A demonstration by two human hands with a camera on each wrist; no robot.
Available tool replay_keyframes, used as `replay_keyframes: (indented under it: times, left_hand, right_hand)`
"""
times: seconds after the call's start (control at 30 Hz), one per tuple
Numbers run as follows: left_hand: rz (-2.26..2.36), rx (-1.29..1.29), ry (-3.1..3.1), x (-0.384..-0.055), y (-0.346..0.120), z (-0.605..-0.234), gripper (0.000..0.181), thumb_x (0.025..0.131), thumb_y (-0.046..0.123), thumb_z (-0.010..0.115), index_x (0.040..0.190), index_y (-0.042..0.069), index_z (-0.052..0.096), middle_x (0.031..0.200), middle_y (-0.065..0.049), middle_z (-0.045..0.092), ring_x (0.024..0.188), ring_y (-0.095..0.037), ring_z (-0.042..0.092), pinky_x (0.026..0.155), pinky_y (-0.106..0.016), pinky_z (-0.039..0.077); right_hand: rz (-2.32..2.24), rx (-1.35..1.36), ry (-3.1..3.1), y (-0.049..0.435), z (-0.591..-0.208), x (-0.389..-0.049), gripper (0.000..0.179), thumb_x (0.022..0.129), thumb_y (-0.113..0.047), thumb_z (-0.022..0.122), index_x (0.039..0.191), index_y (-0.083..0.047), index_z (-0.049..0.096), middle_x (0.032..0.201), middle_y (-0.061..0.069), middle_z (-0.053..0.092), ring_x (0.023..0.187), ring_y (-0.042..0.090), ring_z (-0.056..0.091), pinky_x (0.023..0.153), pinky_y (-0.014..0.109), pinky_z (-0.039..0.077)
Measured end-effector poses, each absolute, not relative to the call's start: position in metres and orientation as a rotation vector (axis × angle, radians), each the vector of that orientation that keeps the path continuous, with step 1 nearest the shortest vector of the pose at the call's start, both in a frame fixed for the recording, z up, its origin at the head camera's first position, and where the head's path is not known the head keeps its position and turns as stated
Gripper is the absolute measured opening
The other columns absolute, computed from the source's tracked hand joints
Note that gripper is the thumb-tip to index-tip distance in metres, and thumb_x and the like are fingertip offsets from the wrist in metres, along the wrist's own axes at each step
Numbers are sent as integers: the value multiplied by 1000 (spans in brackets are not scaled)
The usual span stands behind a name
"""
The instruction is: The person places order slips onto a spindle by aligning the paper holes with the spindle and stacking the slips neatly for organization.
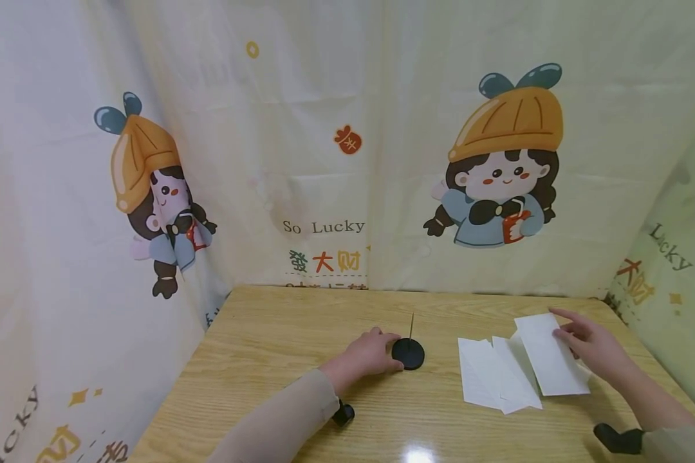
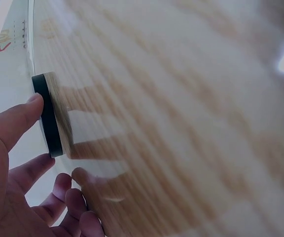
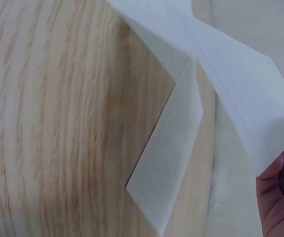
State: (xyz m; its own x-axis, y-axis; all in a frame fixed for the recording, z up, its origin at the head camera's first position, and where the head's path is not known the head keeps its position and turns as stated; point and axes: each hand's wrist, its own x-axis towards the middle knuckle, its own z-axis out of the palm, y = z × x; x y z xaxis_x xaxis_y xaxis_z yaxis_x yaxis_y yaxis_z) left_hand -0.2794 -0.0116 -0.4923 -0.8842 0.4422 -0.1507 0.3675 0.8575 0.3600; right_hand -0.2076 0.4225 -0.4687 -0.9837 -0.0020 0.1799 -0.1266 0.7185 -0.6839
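A round black base (image 1: 408, 354) with a thin upright spike (image 1: 412, 326) stands on the table. My left hand (image 1: 370, 353) grips its rim from the left, the thumb on one side and a finger on the other, as the left wrist view shows of the black disc (image 2: 48, 116). At the right, my right hand (image 1: 593, 344) pinches a white paper sheet (image 1: 553, 354) by its right edge, tilted up off the table. In the right wrist view this sheet (image 3: 250, 84) slants across, with a folded paper piece (image 3: 169, 148) below it.
Several more white papers (image 1: 483, 373) lie overlapping on the wooden table (image 1: 278, 334), just left of the raised sheet. A printed cloth curtain (image 1: 324, 161) hangs along the table's back edge and both sides. Black wrist camera mounts (image 1: 343, 413) sit at both cuffs.
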Motion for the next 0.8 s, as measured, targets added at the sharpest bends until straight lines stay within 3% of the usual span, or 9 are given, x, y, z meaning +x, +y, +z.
replay_keyframes:
  times: [0.4,0.8]
  left_hand:
    - [486,605,2809,-276,-12,-490,64,82,49,77,140,30,56,115,-4,54,101,-23,54,79,-37,47]
    - [570,578,2810,-278,-17,-495,62,84,48,75,139,27,57,130,-7,55,118,-28,55,91,-42,47]
  right_hand:
    - [1124,169,-2691,393,-456,-207,48,102,-20,58,145,-2,44,98,17,65,61,13,52,55,30,46]
    - [1258,179,-2720,353,-447,-208,52,101,-25,59,147,-6,43,100,15,63,65,17,53,56,33,48]
